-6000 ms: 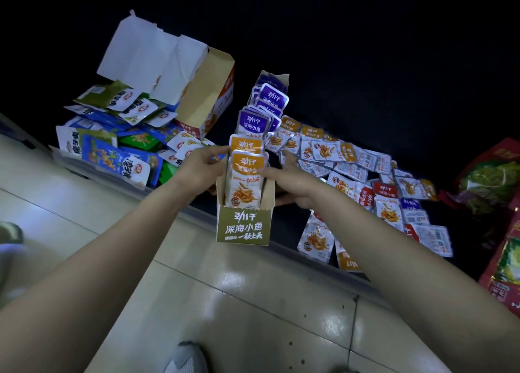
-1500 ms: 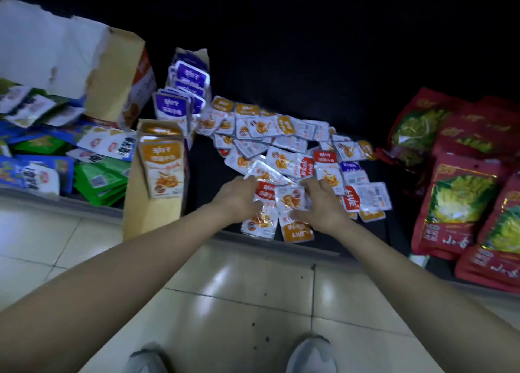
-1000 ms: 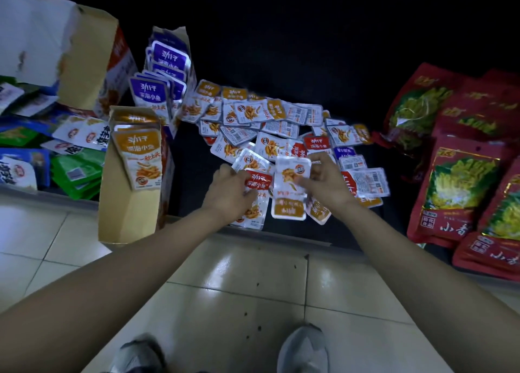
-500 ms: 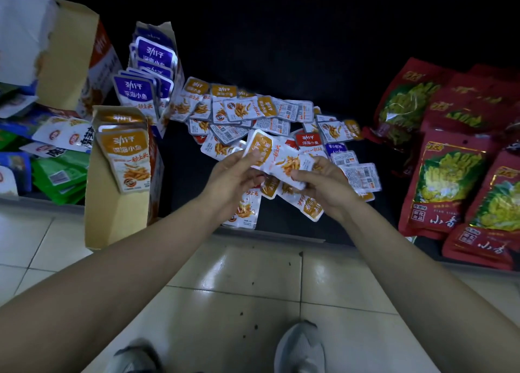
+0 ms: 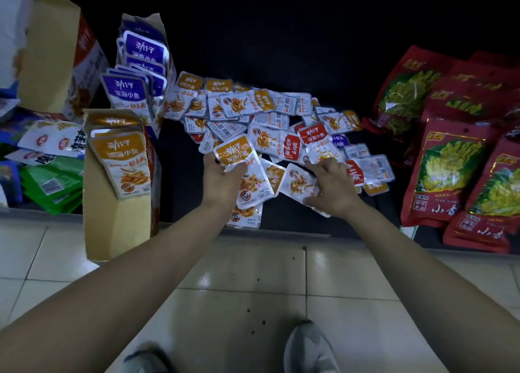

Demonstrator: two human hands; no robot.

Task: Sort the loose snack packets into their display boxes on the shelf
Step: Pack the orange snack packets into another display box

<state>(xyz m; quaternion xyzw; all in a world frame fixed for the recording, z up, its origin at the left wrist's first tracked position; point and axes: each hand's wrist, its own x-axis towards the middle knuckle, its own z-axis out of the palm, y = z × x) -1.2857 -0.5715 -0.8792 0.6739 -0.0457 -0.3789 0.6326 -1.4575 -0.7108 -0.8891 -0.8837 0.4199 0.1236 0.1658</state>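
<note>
A heap of loose snack packets [image 5: 270, 114], orange, red and purple, covers the dark shelf. My left hand [image 5: 222, 181] grips an orange-topped packet [image 5: 239, 164] held upright over the heap's front. My right hand [image 5: 329, 187] rests with curled fingers on another orange packet [image 5: 298, 182] lying near the shelf edge. A cardboard display box [image 5: 118, 204] of orange packets stands at the shelf's front left. Behind it, a second box [image 5: 140, 63] holds purple packets.
Large red bags [image 5: 450, 170] with yellow-green pictures lie stacked on the right. A big open carton [image 5: 53, 57] and blue and green packets [image 5: 50, 187] fill the left. Below the shelf edge [image 5: 281, 233] are pale floor tiles and my grey shoes [image 5: 306, 347].
Six seconds ago both hands held the orange display box; it now stands at the left. Since then my hands gathered orange packets; the right one has just dropped back onto the heap.
</note>
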